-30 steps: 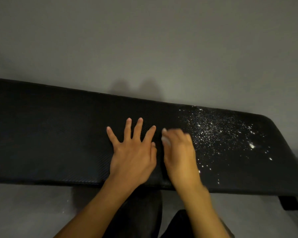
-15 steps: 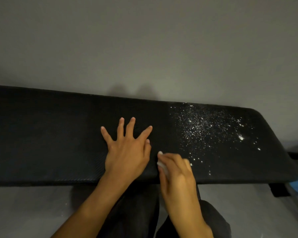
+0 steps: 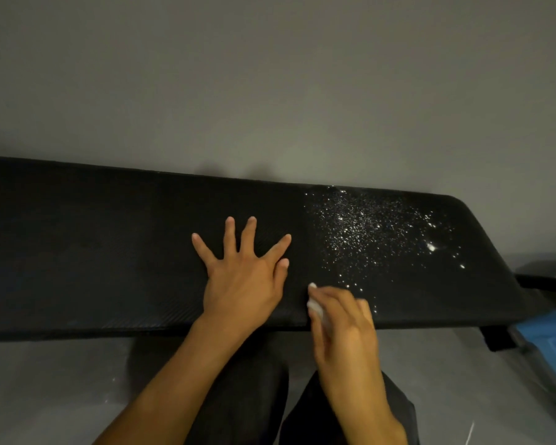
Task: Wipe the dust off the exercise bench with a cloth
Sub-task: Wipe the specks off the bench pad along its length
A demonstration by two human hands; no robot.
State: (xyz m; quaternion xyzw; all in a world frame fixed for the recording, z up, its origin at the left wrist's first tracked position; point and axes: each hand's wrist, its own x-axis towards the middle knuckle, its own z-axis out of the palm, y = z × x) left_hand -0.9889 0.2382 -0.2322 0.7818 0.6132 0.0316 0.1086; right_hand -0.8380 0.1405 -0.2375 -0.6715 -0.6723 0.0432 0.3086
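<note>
Wiping is under way at the near edge of the black exercise bench [image 3: 93,252], where the right hand [image 3: 344,322] curls its fingers round a small white cloth [image 3: 315,308] that is mostly hidden under the palm. The left hand [image 3: 241,284] lies flat just beside it, fingers spread on the padding and holding nothing. White dust [image 3: 366,232] speckles the bench's right part up to the far edge, so the job looks partly done, and the next move likely calls for carrying the cloth up and right into that patch with steady pressure.
</note>
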